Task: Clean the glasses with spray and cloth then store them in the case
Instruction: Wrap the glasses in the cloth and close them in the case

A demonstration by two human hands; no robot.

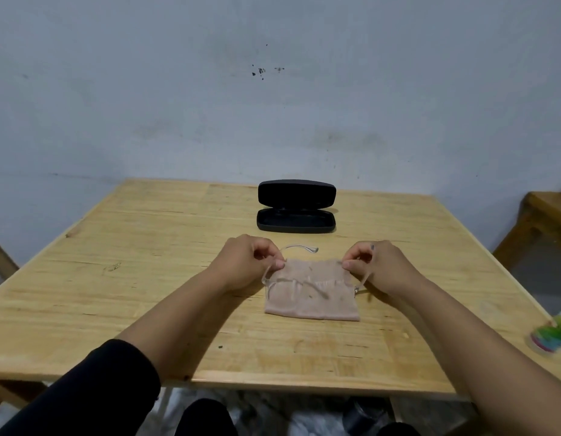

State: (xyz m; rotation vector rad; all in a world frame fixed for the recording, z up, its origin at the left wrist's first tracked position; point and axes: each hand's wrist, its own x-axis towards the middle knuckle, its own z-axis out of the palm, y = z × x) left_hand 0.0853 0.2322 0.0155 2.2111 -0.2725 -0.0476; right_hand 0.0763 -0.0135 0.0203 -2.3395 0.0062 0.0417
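Wooden desk [147, 247] against a scuffed grey wall [210, 89], open black case [296, 220] near the far edge, colourful object [551, 336] at the right edge, mid-desk both hands — left hand [246, 262], right hand [383, 265] — pinching the beige cloth's [310, 297] top corners over clear glasses [299, 247]

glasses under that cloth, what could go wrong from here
1. The clear glasses lie half hidden under the beige cloth; the left hand and right hand pinch the cloth's far corners, and a pull might drag the frame or bend a temple arm.
2. The cloth shows dark specks, which may scratch the lenses.
3. The open black case stands just beyond and might get knocked.
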